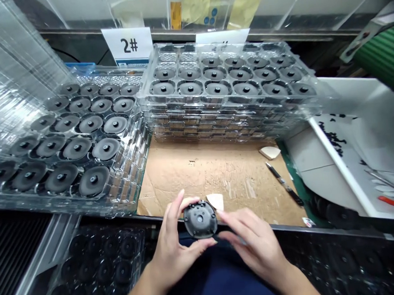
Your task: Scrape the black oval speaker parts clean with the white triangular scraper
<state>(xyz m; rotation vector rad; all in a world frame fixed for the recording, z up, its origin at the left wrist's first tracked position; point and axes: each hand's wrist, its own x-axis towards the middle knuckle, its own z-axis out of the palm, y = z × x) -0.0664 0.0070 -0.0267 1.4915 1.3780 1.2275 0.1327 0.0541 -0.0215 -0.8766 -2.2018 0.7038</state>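
Holding: The left hand (172,253) is gripping a black moulded disc (200,219) by its rim, with the thumb along the lower edge and the fingers curving over the upper edge.

Right hand: The right hand (253,245) is staying partly open, with its fingertips (221,212) touching the disc's right edge.

Disc position: The disc is being held just in front of the near edge of the cardboard sheet (214,177), with its central hub and small holes facing up.

Beside the disc: A white wedge-shaped piece (215,202) is lying on the cardboard sheet just behind the disc.

On the sheet: A second white wedge-shaped piece (269,152) and a black pen (285,183) are lying towards the right side.

Left of the sheet: A stack of clear blister trays (132,167) is carrying rows of similar black discs.

Behind the sheet: A second tray stack (196,121) is standing, with a "2#" card (127,46) posted beyond its left end.

Right of the sheet: A white bin (338,167) is holding red-handled pliers (393,202).
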